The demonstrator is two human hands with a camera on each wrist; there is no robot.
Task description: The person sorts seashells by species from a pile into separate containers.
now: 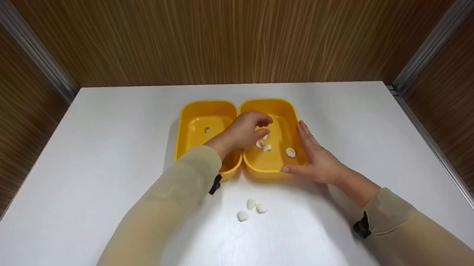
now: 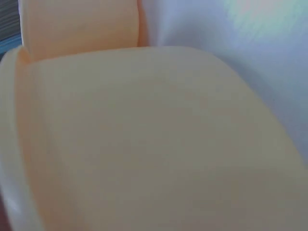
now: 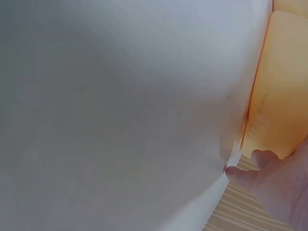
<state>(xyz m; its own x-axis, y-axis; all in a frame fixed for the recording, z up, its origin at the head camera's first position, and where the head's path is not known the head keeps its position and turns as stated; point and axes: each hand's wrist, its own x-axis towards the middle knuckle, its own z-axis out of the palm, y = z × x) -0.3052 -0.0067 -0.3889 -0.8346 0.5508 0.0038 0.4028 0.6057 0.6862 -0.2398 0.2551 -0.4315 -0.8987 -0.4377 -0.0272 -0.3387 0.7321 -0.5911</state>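
Observation:
My left hand (image 1: 245,129) hovers over the right yellow box (image 1: 273,174), fingers loosely bent and thumb apart from them, with nothing seen between. Just below the thumb lie several small pale shells (image 1: 267,148) on the box floor. Another shell (image 1: 290,152) sits near that box's right wall. My right hand (image 1: 319,162) rests against the same box's right side, its fingers straight and its thumb at the front rim. In the right wrist view, the right hand (image 3: 279,187) shows beside the box wall (image 3: 281,82). A box wall (image 2: 144,134) fills most of the left wrist view.
The left yellow box (image 1: 185,126), standing against the right one, has one small brownish shell (image 1: 207,130) in it. Three white shell-like pieces (image 1: 251,203) lie on the white table (image 1: 112,143) in front. A wood-patterned panel (image 1: 241,37) rises behind the table.

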